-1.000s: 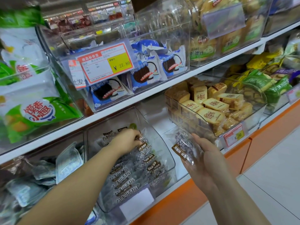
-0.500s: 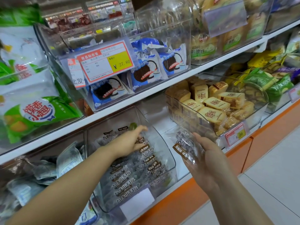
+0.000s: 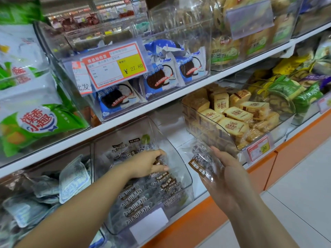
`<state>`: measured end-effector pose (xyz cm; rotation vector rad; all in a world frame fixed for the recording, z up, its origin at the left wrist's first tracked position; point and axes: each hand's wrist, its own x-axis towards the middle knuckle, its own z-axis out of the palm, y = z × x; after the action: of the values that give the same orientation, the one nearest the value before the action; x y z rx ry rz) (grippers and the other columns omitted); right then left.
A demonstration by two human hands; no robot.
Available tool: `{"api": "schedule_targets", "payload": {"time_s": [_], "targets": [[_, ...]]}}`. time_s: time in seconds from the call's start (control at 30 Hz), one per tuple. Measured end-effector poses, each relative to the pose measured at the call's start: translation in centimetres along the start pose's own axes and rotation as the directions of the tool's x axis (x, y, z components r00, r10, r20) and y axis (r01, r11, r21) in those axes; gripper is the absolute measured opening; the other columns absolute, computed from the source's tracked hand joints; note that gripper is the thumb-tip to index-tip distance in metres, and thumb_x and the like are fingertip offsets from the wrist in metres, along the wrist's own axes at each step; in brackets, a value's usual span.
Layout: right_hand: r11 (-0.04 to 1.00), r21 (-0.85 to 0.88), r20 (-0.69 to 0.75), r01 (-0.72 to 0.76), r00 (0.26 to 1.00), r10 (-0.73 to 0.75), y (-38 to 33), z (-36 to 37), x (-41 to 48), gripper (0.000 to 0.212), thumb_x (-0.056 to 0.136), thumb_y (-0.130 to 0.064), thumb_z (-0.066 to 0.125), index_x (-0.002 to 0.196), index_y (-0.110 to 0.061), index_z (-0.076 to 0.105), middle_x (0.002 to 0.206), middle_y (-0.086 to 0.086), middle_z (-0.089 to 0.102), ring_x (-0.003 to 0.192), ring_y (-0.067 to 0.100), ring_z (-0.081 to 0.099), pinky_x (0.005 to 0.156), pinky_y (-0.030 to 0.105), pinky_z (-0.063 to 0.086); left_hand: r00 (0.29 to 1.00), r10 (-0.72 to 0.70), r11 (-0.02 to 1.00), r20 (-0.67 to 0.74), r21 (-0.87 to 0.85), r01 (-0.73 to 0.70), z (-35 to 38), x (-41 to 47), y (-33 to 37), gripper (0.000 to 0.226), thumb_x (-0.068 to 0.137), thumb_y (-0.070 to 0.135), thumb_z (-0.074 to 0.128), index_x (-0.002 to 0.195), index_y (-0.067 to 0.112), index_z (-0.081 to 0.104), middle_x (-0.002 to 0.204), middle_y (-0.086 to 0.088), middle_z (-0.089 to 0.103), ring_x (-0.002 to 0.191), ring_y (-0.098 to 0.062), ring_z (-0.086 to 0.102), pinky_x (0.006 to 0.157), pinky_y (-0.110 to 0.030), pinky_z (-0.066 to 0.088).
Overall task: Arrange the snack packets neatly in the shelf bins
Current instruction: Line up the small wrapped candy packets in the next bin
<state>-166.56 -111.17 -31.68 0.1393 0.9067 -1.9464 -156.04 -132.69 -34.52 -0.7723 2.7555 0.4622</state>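
Head view: left hand [image 3: 146, 164] reaches into the plum bin [image 3: 180, 169] on the lower shelf, fingers curled loosely down on the plum packets [image 3: 136, 201] stacked inside; whether it pinches one, cannot tell. Packets lie in overlapping rows, dark with brown label strips, filling the bin from the front wall back to the hand. Blank white tag on the bin front. Right hand [image 3: 227, 176] is right of the bin, outside it, palm up, holding one clear packet [image 3: 202, 159] with a brown label; fingers wrap its right edge, and the packet tilts toward the bin, near its right wall but apart from it. Left of the bin: grey-white pouches [image 3: 71, 176] heaped loosely in the next bin. Right of the bin, past a bare strip of shelf: cake bin [image 3: 211, 126] with tan wrapped squares, a red and yellow price tag on its front, just behind the right hand. Further right: green bags [image 3: 286, 90]. Above the bin, on the upper shelf: blue cookie packs [image 3: 161, 77] behind a price tag [image 3: 114, 65] reading 27.80. Above and left of the bin: big green and white bags [image 3: 35, 122]. Orange shelf base [image 3: 197, 219] runs below the bin, grey floor to the right.
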Motion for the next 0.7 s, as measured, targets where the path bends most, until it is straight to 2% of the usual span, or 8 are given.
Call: {"api": "schedule_targets", "payload": {"time_s": [0.17, 0.23, 0.3, 0.37, 0.47, 0.53, 0.63, 0.7], "targets": [[0.997, 0.074, 0.071, -0.026, 0.997, 0.021, 0.1, -0.1, 0.8, 0.027, 0.095, -0.011, 0.047, 0.12, -0.006, 0.059, 0.118, 0.01, 0.064, 0.107, 0.022, 0.062, 0.081, 0.032, 0.052, 0.993, -0.018, 0.998, 0.115, 0.063, 0.011, -0.3, 0.2, 0.5, 0.057, 0.092, 0.054, 0.042, 0.134, 0.015, 0.04, 0.129, -0.012, 0.056, 0.111, -0.023, 0.056, 0.097, -0.03, 0.043], [0.984, 0.165, 0.118, -0.066, 0.992, 0.046, 0.1, 0.0, 0.9, 0.036, 0.095, -0.002, 0.037, 0.129, 0.0, 0.049, 0.128, 0.018, 0.056, 0.109, 0.028, 0.061, 0.086, 0.037, 0.053, 0.989, -0.066, 0.997, 0.131, 0.052, 0.059, -0.8, 0.0, 1.2, 0.072, 0.091, 0.059, 0.036, 0.146, 0.013, 0.027, 0.146, -0.012, 0.042, 0.129, -0.025, 0.045, 0.107, -0.031, 0.035], [0.971, 0.219, 0.158, -0.091, 0.986, 0.056, 0.0, 0.4, 0.5, 0.046, 0.09, 0.007, 0.026, 0.134, 0.004, 0.04, 0.128, 0.023, 0.053, 0.104, 0.032, 0.061, 0.081, 0.04, 0.057, 0.994, -0.086, 0.996, 0.073, -0.024, 0.088, -1.4, -0.7, 1.6, 0.083, 0.085, 0.067, 0.034, 0.151, 0.019, 0.018, 0.155, -0.005, 0.027, 0.14, -0.022, 0.031, 0.115, -0.034, 0.025], [0.98, 0.185, 0.225, -0.076, 0.974, 0.033, -0.2, 0.6, -0.1, 0.057, 0.082, 0.015, 0.021, 0.136, 0.004, 0.036, 0.123, 0.025, 0.054, 0.098, 0.033, 0.062, 0.074, 0.038, 0.059, 0.995, -0.06, 0.994, -0.078, -0.101, 0.052, -2.2, -2.0, 2.0, 0.078, 0.087, 0.061, 0.044, 0.151, 0.024, 0.018, 0.155, 0.002, 0.026, 0.139, -0.016, 0.031, 0.114, -0.029, 0.024], [1.0, -0.004, 0.255, -0.02, 0.967, 0.02, -0.2, 0.5, -0.3, 0.054, 0.087, 0.02, 0.028, 0.136, 0.002, 0.037, 0.119, 0.024, 0.057, 0.096, 0.029, 0.067, 0.081, 0.036, 0.058, 0.93, 0.048, 0.97, -0.365, -0.205, -0.131, -3.1, -5.3, 3.1, 0.073, 0.087, 0.041, 0.063, 0.142, 0.048, 0.016, 0.147, 0.011, 0.037, 0.127, 0.0, 0.041, 0.109, -0.026, 0.034], [0.966, -0.249, 0.252, 0.069, 0.968, -0.005, -0.1, 0.3, -0.4, 0.051, 0.089, 0.011, 0.049, 0.137, -0.003, 0.041, 0.127, 0.017, 0.056, 0.1, 0.023, 0.067, 0.087, 0.032, 0.055, 0.86, 0.142, 0.935, -0.49, -0.219, -0.279, -3.5, -7.8, 4.5, 0.079, 0.084, 0.037, 0.069, 0.134, 0.062, 0.014, 0.143, 0.019, 0.037, 0.126, 0.008, 0.04, 0.108, -0.022, 0.034], [0.802, -0.56, 0.318, 0.208, 0.948, -0.024, 0.2, 0.6, -1.3, 0.071, 0.073, -0.022, 0.072, 0.137, -0.016, 0.045, 0.129, 0.008, 0.057, 0.095, 0.017, 0.069, 0.095, 0.038, 0.051, 0.802, 0.289, 0.923, -0.523, -0.07, -0.378, -3.7, -10.2, 6.3, 0.07, 0.082, 0.039, 0.07, 0.135, 0.055, 0.027, 0.14, 0.025, 0.037, 0.129, 0.013, 0.033, 0.106, -0.007, 0.022], [0.669, -0.673, 0.339, 0.316, 0.935, -0.101, 0.6, 1.0, -1.8, 0.06, 0.074, -0.032, 0.071, 0.13, -0.025, 0.052, 0.109, -0.002, 0.067, 0.088, 0.01, 0.07, 0.088, 0.034, 0.054, 0.781, 0.328, 0.929, -0.532, 0.029, -0.37, -3.6, -10.5, 6.5, 0.056, 0.083, 0.037, 0.069, 0.133, 0.042, 0.044, 0.135, 0.022, 0.045, 0.127, 0.011, 0.037, 0.106, -0.007, 0.024]]}}
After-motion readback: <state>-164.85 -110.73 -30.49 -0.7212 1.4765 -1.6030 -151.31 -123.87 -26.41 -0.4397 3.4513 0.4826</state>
